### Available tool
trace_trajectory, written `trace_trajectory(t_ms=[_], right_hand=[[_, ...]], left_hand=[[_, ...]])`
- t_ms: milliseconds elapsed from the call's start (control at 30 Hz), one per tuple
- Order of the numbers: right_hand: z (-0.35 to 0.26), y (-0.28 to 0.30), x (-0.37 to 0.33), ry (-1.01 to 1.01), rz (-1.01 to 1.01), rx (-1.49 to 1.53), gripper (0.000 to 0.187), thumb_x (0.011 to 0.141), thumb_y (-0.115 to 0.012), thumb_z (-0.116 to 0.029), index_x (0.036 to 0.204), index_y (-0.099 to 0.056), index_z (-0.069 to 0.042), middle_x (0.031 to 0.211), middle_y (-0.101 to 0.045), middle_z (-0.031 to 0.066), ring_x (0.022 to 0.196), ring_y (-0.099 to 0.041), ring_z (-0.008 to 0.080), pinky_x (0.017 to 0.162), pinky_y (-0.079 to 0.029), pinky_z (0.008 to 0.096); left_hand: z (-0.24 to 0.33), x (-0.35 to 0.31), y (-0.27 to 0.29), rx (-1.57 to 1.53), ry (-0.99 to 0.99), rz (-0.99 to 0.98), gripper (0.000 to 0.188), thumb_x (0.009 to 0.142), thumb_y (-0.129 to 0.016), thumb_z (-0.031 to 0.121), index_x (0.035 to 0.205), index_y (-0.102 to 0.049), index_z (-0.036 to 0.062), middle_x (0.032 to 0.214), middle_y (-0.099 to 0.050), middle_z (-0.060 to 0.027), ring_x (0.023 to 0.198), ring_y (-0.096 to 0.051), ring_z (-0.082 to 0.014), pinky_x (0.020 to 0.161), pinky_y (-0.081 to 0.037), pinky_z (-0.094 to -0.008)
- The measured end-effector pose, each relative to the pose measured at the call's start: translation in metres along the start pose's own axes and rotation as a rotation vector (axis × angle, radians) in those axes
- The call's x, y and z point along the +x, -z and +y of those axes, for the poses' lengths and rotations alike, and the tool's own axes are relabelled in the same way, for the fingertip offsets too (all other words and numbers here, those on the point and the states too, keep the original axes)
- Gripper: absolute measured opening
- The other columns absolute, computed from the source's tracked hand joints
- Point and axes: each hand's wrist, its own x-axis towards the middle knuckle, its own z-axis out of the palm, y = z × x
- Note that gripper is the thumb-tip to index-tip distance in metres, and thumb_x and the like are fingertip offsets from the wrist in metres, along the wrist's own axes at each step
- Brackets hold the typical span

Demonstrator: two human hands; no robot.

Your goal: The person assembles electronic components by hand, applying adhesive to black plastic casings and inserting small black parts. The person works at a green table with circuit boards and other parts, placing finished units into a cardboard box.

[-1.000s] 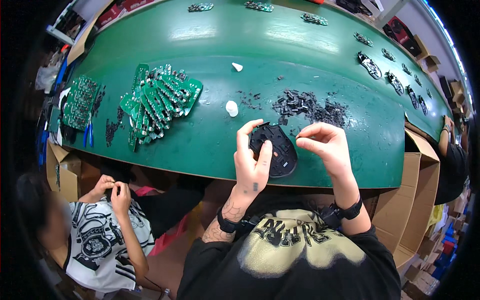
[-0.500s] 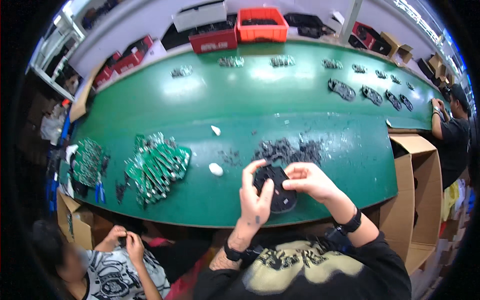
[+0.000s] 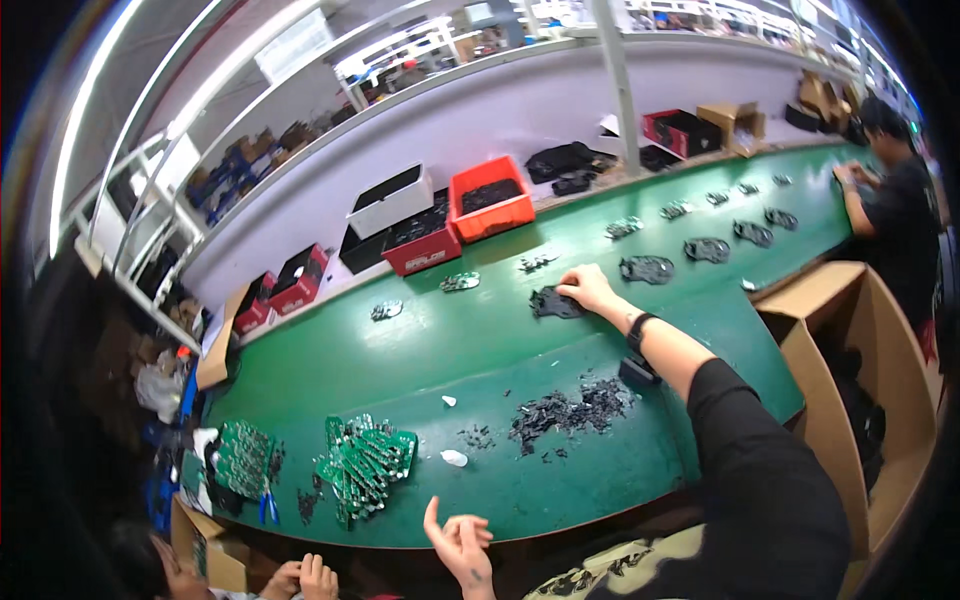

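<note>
Far out over the green work surface (image 3: 330, 340), my right hand (image 3: 590, 288) pinches a black mouse base shell (image 3: 552, 304) by its right end. The shell lies flat at the left of a row of similar dark shells (image 3: 647, 269). Behind it runs a line of small circuit board assemblies (image 3: 460, 282). My left hand (image 3: 462, 545) hovers by the near edge with nothing in it, index finger raised and the others loosely bent. Beyond that hand lie a small white piece (image 3: 454, 458), a heap of green circuit boards (image 3: 368, 465) and scattered small black parts (image 3: 565, 412).
A red-orange bin (image 3: 492, 205), a white box (image 3: 390, 203) and a red carton (image 3: 420, 245) line the far side. An open cardboard box (image 3: 845, 370) adjoins the right end. One person (image 3: 895, 200) works at far right; another person's hands (image 3: 300, 578) show at lower left.
Both hands held the shell close to me; now my left hand has let go and drawn back. My right hand has carried the shell far forward, and the view has tilted up.
</note>
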Motion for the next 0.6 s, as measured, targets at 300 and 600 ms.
trace_trajectory(t_ms=[300,600], right_hand=[[-0.055,0.108,-0.025,0.231,0.279,0.114,0.045,0.079,-0.068,-0.045,0.095,-0.067,-0.004,0.098,-0.065,0.0180,0.100,-0.057,0.0366,0.085,-0.047,0.0459],[-0.009,0.404,-0.281,-0.165,0.135,0.126,0.050,0.084,-0.070,-0.037,0.120,-0.059,-0.004,0.096,-0.068,0.0128,0.088,-0.063,0.0172,0.079,-0.051,0.0329]], left_hand=[[-0.003,-0.019,-0.077,0.203,-0.324,-0.234,0.044,0.081,-0.051,-0.007,0.124,-0.049,0.0004,0.098,-0.059,-0.0092,0.075,-0.058,-0.0130,0.058,-0.042,-0.0211],[0.034,-0.074,-0.186,0.264,-0.430,-0.742,0.034,0.063,-0.040,-0.015,0.080,-0.065,0.0012,0.088,-0.062,-0.0087,0.070,-0.054,-0.0139,0.057,-0.039,-0.0222]])
